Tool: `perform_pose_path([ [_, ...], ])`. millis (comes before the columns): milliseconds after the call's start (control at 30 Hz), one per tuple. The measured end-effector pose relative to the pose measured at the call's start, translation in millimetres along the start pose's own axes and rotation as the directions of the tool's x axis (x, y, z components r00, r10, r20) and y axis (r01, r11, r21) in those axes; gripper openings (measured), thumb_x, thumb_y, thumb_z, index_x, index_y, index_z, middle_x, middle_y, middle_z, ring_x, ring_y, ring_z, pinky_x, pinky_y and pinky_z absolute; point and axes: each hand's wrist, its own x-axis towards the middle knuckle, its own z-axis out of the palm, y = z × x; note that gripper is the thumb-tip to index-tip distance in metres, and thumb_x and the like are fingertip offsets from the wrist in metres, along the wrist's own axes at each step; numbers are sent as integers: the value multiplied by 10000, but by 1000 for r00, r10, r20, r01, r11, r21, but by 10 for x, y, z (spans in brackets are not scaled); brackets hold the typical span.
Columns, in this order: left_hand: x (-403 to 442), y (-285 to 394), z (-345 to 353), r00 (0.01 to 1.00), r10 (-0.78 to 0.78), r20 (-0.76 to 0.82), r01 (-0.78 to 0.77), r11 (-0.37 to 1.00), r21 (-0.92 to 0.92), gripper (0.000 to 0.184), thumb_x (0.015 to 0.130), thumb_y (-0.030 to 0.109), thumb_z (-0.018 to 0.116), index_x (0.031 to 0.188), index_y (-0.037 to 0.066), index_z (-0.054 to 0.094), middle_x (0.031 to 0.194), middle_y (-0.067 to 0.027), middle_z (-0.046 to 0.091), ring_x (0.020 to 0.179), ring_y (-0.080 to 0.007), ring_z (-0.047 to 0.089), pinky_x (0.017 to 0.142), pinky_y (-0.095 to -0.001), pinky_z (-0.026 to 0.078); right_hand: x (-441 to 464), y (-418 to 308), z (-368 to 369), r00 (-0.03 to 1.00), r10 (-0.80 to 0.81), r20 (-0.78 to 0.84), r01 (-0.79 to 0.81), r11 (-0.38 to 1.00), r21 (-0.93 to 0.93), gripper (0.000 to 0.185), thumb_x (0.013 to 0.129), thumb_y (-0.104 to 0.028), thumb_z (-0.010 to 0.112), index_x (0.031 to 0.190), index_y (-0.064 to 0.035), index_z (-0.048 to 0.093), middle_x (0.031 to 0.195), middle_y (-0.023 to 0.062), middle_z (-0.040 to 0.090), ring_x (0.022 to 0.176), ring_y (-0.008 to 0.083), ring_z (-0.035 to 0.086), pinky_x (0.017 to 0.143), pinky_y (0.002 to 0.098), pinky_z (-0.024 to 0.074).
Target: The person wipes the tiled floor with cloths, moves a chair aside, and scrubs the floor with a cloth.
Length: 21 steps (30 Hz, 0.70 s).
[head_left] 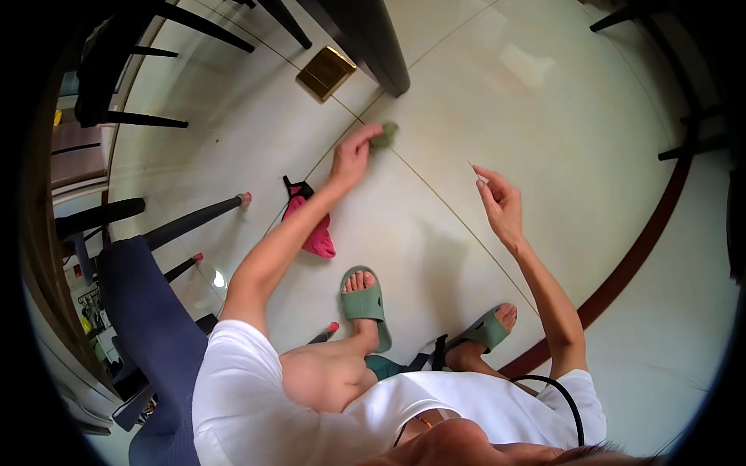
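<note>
My left hand reaches out above the tiled floor. Its fingers are closed on a small green bundle, soft-looking and a little blurred. Farther right, the thumb and index finger of my right hand pinch a thin, needle-like thing whose tip points up and left. The two hands are well apart. Below my left forearm, a bright pink cloth item with black straps lies on the floor, partly hidden by the arm.
A brass floor plate sits beside a thick dark table leg. Chair legs with pink end caps and a dark blue cushion stand at left. My feet wear green slippers. A dark red strip curves along the right.
</note>
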Motion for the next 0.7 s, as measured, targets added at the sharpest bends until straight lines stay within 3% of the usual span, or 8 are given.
perform_pose_path([
  [133, -14, -332, 387, 932, 360, 41, -352, 874, 334, 397, 897, -48, 461, 1272, 35, 563, 1288, -159, 565, 1265, -328, 485, 1065, -364, 385, 2, -1, -46, 1000, -23, -14, 23, 1000, -16, 236, 947, -90, 566, 1159, -63, 667, 596, -94, 337, 540, 17, 267, 473, 213, 218],
  [233, -595, -59, 771, 753, 510, 416, -571, 821, 26, 335, 894, 24, 505, 1224, 21, 564, 1321, -152, 535, 1285, -320, 455, 1082, -374, 364, 12, -17, -45, 1000, -17, 4, 17, 1000, 14, 240, 948, -91, 567, 1166, -65, 664, 600, -99, 335, 540, 13, 263, 473, 214, 211],
  [267, -773, 210, 811, 654, 501, 567, -504, 847, -168, 247, 905, 65, 506, 1137, 26, 582, 1259, -150, 556, 1256, -311, 476, 1056, -380, 381, 16, -12, -35, 1000, -10, 9, 10, 1000, 29, 241, 947, -87, 568, 1168, -66, 664, 600, -98, 333, 541, 15, 261, 474, 215, 211],
  [333, -1327, 112, 1050, 427, 722, 544, -615, 673, -410, 213, 900, 74, 485, 1080, -2, 568, 1182, -139, 563, 1145, -289, 529, 975, -376, 420, 26, -48, -28, 998, -58, 2, 58, 998, -5, 239, 939, -70, 572, 1157, -76, 670, 585, -77, 331, 538, 34, 266, 475, 224, 231],
  [400, -1717, 264, 982, 284, 667, 689, -349, 741, -574, 261, 862, 38, 491, 1103, -9, 578, 1168, -147, 583, 1097, -301, 555, 946, -366, 438, 7, -68, -44, 998, -59, 10, 59, 998, -21, 238, 933, -61, 576, 1150, -80, 672, 578, -66, 332, 535, 46, 270, 476, 230, 243],
  [467, -2092, 196, 824, 327, 456, 828, 39, 869, -494, 309, 790, -8, 517, 1085, 7, 607, 1130, -159, 606, 1059, -310, 570, 922, -367, 452, -23, -71, -51, 999, -22, 37, 22, 1000, -10, 238, 930, -62, 579, 1149, -79, 671, 577, -66, 339, 532, 50, 274, 476, 233, 247],
  [600, -1729, 454, 394, 410, -120, 904, 386, 921, -52, 303, 757, -69, 468, 976, 14, 661, 1063, -119, 651, 1008, -208, 610, 884, -337, 474, -140, 171, 43, 990, -13, 143, 22, 998, -55, 249, 917, -58, 578, 1152, -65, 662, 544, -27, 354, 506, 73, 302, 470, 254, 284],
  [700, -1282, 361, -42, 788, -255, 560, 410, 897, -168, 311, 765, -90, 439, 941, 13, 674, 997, -105, 671, 993, -180, 611, 883, -310, 475, -261, 296, 125, 966, -39, 257, 75, 988, -131, 247, 905, -55, 570, 1135, -52, 661, 516, 43, 364, 472, 109, 326, 470, 279, 322],
])
